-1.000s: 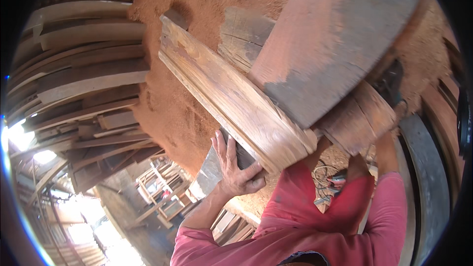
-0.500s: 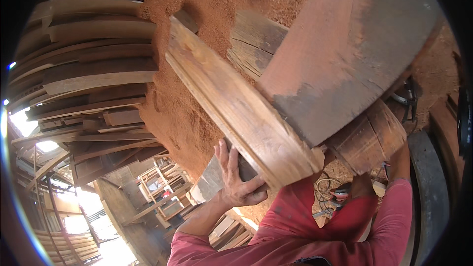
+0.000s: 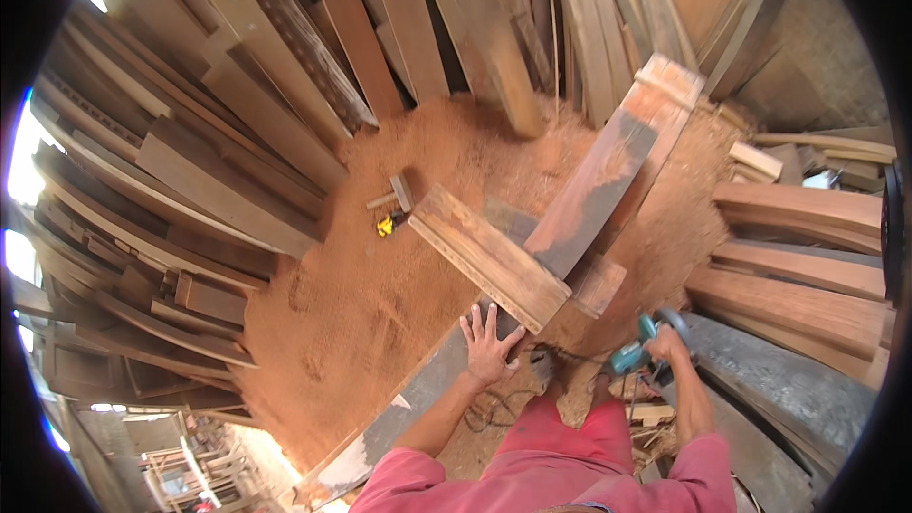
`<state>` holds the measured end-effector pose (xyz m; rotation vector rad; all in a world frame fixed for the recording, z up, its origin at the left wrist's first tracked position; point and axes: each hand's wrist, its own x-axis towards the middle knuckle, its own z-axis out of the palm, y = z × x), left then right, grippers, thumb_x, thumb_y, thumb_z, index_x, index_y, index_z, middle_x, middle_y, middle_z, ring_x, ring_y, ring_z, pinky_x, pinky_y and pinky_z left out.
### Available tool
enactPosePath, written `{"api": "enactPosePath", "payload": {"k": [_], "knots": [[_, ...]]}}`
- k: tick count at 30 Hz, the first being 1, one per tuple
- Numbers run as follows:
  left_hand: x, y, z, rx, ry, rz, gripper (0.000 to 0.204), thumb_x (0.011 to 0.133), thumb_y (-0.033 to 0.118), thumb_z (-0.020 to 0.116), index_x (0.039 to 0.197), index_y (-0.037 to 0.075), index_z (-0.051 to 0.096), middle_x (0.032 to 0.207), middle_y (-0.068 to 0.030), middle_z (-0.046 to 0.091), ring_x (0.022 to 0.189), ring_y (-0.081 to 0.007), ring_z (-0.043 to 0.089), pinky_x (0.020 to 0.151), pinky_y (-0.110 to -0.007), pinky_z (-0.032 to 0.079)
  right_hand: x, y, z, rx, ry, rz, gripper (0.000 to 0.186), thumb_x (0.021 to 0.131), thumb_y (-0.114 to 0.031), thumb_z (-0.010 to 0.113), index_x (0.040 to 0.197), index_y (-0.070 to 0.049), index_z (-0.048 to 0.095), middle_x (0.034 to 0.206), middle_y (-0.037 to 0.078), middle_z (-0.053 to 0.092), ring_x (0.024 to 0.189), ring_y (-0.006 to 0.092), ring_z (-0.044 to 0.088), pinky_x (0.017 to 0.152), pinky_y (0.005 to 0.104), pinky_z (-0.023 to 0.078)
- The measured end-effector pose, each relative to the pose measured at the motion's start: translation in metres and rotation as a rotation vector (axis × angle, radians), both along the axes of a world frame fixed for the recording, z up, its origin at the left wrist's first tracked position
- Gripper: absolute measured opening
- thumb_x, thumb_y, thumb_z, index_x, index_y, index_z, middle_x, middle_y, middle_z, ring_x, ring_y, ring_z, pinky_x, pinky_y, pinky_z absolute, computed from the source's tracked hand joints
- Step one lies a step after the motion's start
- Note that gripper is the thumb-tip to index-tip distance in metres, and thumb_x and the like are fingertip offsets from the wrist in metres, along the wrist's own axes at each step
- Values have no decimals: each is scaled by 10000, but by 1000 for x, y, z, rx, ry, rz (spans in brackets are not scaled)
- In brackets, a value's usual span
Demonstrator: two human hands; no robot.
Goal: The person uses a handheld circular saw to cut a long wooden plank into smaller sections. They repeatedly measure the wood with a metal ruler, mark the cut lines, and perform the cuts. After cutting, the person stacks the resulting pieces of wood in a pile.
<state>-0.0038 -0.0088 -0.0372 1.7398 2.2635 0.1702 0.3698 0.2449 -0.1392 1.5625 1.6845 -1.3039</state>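
Observation:
My left hand [image 3: 490,351] has its fingers spread, at the near end of a light-brown grooved board [image 3: 494,261]. Its fingertips lie over a long grey plank [image 3: 404,423] running beneath; whether they press on the board I cannot tell. The board slants from far left to near right. Beside it, a reddish plank with grey patches [image 3: 594,190] rests on other wood, including a short block [image 3: 598,285]. My right hand [image 3: 668,346] is closed on the handle of a teal power saw [image 3: 629,357] with a round grey guard, held right of my legs. Its blade cannot be made out.
Reddish sawdust [image 3: 351,304] covers the ground. Leaning planks [image 3: 380,28] ring the far and left sides. Stacked timbers [image 3: 798,266] lie at right. A yellow tool [image 3: 385,226] sits beside small wood scraps. A dark cord [image 3: 489,408] loops near my feet.
My view has shifted back, showing more ground and timber. My right hand, mostly hidden behind wood before, now shows with the saw. My left hand stays by the board's near end.

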Motion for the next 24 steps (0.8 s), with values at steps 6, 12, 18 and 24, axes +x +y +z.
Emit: {"api": "enactPosePath", "payload": {"k": [6, 12, 18, 24], "knots": [[-2, 4, 4, -64, 39, -9, 863, 637, 446, 878, 1451, 406, 592, 1685, -300, 188, 1541, -608, 43, 1163, -822, 33, 42, -81, 95, 121, 377, -490, 125, 788, -35, 715, 889, 25, 673, 683, 80, 640, 543, 180, 618, 508, 354, 483], [2, 5, 23, -74, 35, 15, 852, 662, 435, 852, 1469, 405, 582, 1693, -292, 186, 1547, -603, 26, 1183, -804, 18, 34, -155, 130, 302, 426, -743, 189, 809, -119, 769, 884, 26, 673, 693, 92, 658, 537, 176, 618, 488, 353, 490], [0, 3, 10, 74, 9, -18, 814, 682, 409, 832, 1460, 397, 592, 1711, -278, 163, 1557, -593, 19, 1204, -779, 7, 33, -171, 137, 276, 295, -746, 221, 819, -152, 791, 793, 28, 666, 620, 76, 622, 524, 173, 601, 466, 373, 455], [6, 9, 17, -83, -1, 16, 844, 678, 409, 851, 1471, 402, 563, 1727, -275, 81, 1565, -578, -29, 1201, -778, -4, 8, -192, 214, 327, 594, -861, 258, 826, -142, 781, 1001, 6, 663, 727, 17, 606, 568, 111, 565, 519, 288, 452]]}}
